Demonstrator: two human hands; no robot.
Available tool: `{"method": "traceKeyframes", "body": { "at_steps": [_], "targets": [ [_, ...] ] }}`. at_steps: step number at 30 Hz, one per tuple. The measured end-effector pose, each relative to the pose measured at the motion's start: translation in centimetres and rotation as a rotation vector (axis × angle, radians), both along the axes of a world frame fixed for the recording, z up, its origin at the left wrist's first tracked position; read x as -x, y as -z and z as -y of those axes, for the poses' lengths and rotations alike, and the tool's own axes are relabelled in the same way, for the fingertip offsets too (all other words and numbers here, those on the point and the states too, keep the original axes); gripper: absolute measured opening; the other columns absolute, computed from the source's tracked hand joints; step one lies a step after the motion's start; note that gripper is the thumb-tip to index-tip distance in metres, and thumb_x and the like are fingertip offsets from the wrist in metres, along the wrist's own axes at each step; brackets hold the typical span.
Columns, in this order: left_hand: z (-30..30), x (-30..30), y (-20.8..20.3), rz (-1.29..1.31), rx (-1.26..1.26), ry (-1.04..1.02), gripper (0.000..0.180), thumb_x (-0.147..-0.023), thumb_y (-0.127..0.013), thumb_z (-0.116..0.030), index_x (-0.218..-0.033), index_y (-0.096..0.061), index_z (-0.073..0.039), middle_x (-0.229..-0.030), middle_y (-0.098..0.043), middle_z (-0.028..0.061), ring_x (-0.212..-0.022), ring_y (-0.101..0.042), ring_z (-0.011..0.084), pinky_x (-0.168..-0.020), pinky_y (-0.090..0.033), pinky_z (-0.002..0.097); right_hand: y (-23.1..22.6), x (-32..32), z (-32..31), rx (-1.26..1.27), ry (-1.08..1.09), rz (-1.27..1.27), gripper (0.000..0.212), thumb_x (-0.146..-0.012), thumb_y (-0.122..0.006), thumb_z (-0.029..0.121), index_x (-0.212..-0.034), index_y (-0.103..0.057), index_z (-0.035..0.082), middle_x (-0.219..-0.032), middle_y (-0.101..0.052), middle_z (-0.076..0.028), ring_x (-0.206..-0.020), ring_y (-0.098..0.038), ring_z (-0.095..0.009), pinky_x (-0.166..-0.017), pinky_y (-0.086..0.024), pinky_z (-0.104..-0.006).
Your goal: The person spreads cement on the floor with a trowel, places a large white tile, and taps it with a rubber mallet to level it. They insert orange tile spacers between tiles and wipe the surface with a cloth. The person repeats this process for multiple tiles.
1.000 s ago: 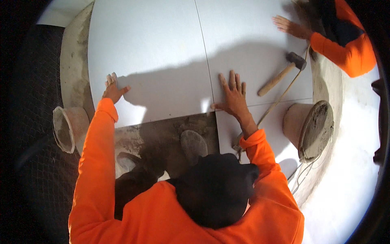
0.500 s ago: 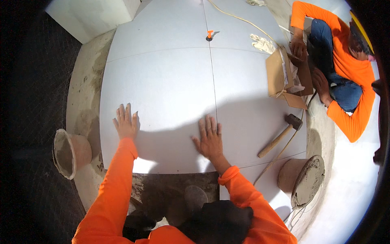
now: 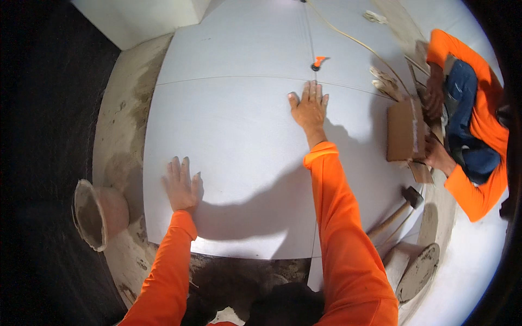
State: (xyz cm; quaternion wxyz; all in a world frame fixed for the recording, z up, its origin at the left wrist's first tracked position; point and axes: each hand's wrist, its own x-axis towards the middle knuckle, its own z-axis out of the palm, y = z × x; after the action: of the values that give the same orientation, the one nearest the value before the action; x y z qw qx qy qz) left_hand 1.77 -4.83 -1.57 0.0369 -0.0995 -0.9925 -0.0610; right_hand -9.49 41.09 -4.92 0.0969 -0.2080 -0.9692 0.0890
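Note:
Beneath both palms is a large pale grey floor tile (image 3: 239,130), with thin joints along its far and right sides. My left hand (image 3: 181,186) rests flat near the tile's left part, fingers spread and nothing held. Farther off, my right hand (image 3: 310,110) lies on the tile by the joint crossing, its fingers stretched out. Just past those fingertips an orange tile-levelling clip with a black base (image 3: 316,64) stands in the joint. The near edge of the tile borders dark bare ground (image 3: 244,274).
At the right, a co-worker (image 3: 478,108) sits with hands at a cardboard box (image 3: 402,130). A mallet (image 3: 411,198) lies nearer me, by a mortar-crusted bucket (image 3: 418,271). Another bucket (image 3: 100,212) stands at left. Light gloves (image 3: 385,81) and a cable (image 3: 359,42) lie beyond.
My right hand has slid forward and right, up to the joint crossing. The left stays flat at the tile's left. The view has shifted, and the co-worker's box has been tipped or turned.

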Motion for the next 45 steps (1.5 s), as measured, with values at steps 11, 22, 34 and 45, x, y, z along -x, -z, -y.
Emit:
{"method": "traceKeyframes", "body": {
  "at_steps": [11, 22, 34, 45],
  "targets": [
    [-0.3, 0.0, -0.9, 0.106, -0.048, -0.044, 0.068, -0.107, -0.043, -0.055, -0.165, -0.043, -0.019, -0.175, -0.030, 0.0173, -0.162, -0.024, 0.0422, -0.128, -0.012, 0.0682, -0.3, 7.2, 8.6, -0.022, -0.114, 0.040, 0.084, -0.110, -0.032, 0.062, -0.167, -0.030, 0.001, -0.177, -0.024, -0.018, -0.165, -0.015, -0.034, -0.133, -0.007, -0.0550],
    [-0.2, 0.0, -1.4, 0.169, 0.005, -0.074, 0.072, -0.109, -0.033, -0.064, -0.170, -0.031, -0.027, -0.179, -0.020, 0.0098, -0.166, -0.014, 0.0364, -0.131, -0.006, 0.0637, -0.9, 8.4, 16.8, 0.044, -0.371, -0.009, 0.079, -0.111, -0.033, 0.060, -0.166, -0.035, 0.003, -0.176, -0.028, -0.014, -0.165, -0.017, -0.031, -0.134, -0.008, -0.0534],
    [-0.3, 0.0, -0.6, 0.173, 0.034, -0.084, 0.071, -0.110, -0.025, -0.065, -0.171, -0.029, -0.029, -0.180, -0.019, 0.0066, -0.166, -0.012, 0.0331, -0.131, -0.005, 0.0632, 0.3, 3.0, 3.3, -0.040, -0.044, -0.009, 0.075, -0.111, -0.034, 0.060, -0.167, -0.035, 0.010, -0.175, -0.031, -0.009, -0.164, -0.022, -0.029, -0.133, -0.015, -0.0534],
    [-0.4, -0.1, -0.8, 0.088, -0.009, -0.025, 0.067, -0.109, -0.039, -0.052, -0.165, -0.042, -0.017, -0.174, -0.031, 0.0193, -0.163, -0.022, 0.0409, -0.129, -0.013, 0.0644, -0.9, -0.3, -5.7, -0.046, 0.064, 0.081, 0.075, -0.110, -0.033, 0.065, -0.168, -0.034, 0.018, -0.177, -0.027, -0.009, -0.164, -0.020, -0.030, -0.133, -0.013, -0.0565]
  ]
}}
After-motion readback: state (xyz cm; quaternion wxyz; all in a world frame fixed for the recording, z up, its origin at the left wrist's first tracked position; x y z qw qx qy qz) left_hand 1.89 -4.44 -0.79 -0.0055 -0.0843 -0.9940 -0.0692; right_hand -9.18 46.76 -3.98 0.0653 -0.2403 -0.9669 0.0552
